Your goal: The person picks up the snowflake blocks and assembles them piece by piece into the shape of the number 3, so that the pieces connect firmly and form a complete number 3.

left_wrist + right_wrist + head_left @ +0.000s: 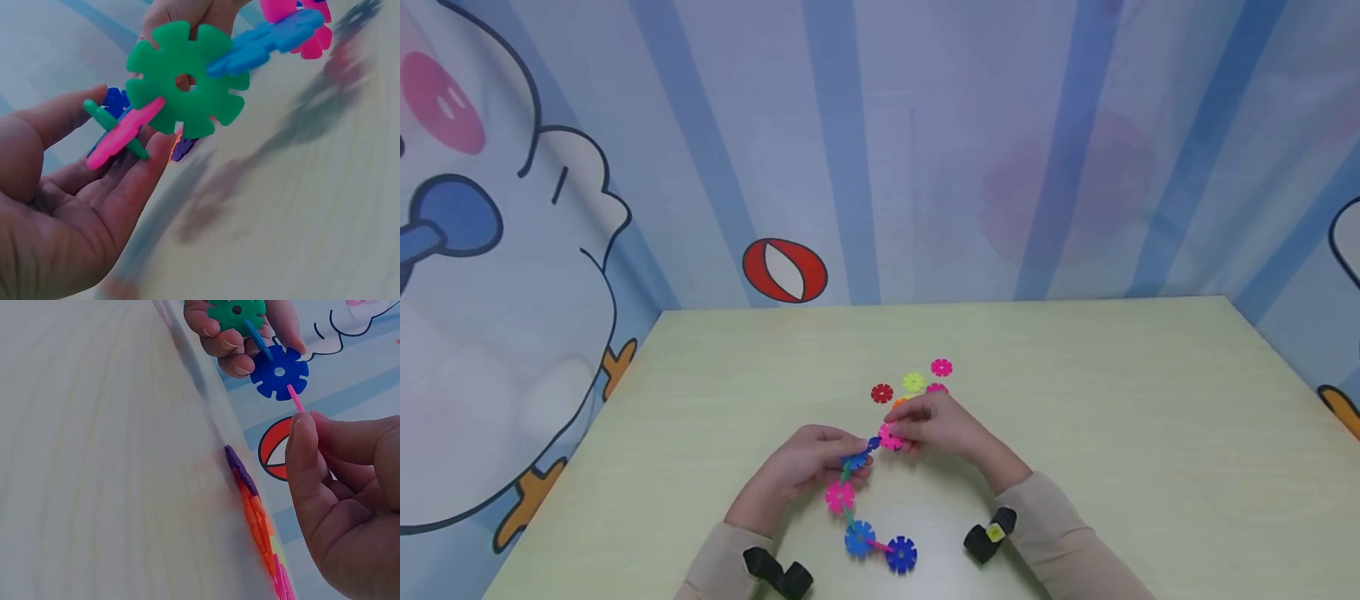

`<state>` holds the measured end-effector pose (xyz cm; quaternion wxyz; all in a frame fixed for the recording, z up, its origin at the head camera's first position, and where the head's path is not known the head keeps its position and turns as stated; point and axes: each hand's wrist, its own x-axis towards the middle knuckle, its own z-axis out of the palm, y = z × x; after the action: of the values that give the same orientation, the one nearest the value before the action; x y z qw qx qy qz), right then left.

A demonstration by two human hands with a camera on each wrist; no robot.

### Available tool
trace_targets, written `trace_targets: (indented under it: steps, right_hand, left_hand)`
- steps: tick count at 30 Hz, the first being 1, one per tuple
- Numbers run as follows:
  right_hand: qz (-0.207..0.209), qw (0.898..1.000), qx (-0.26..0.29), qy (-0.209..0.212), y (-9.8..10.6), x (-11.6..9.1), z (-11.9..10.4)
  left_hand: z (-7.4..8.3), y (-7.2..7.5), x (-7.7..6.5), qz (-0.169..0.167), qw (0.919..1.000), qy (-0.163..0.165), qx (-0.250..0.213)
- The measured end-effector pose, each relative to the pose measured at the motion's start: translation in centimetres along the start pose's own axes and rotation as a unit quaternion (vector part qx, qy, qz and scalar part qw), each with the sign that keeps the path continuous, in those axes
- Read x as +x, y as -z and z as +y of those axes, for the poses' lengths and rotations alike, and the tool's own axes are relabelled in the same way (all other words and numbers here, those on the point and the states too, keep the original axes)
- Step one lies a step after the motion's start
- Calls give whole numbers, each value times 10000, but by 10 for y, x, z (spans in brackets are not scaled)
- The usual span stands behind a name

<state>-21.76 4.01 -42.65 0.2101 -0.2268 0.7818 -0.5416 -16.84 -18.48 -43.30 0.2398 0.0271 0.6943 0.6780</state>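
Note:
A chain of slotted plastic snowflake discs in blue, green and pink hangs from my left hand (811, 462), whose thumb and fingers grip it near the light blue disc (856, 461). Its lower end, a dark blue disc (902, 554), is near the tabletop. Between the thumb and fingertips of my right hand (936, 427) is a pink disc (889, 437). In the right wrist view, that disc's edge meets a slot of another dark blue disc (279, 372); how deep it sits, I cannot tell. A green disc (187, 81) of the chain shows large in the left wrist view.
Beyond my right hand lie loose discs: a red one (882, 393), a yellow one (913, 382), a pink one (942, 367) and others, partly covered by the hand. The pale wooden table (1112, 417) ends at a striped blue cartoon backdrop (925, 167).

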Motion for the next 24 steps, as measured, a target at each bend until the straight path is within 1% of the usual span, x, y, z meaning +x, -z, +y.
trace_targets:
  steps: [7,12,16,20,24]
  right_hand:
    - [7,10000,-1,44,-1,1,2]
    - [57,9999,-123,8,-3,2,4]
    - [99,9997,-224,34,-4,2,6]
    - [145,9996,-244,69,-5,1,5]
    - [246,9995,-212,34,-7,0,3]
  left_hand:
    - [-3,-1,1,-59,10000,-13,-13]
    - [-5,-3,3,11,10000,48,-1]
    - [-5,-5,3,107,9999,87,36]
    - [-3,-6,3,240,9995,66,181]
    - [-3,-8,3,452,9988,132,165]
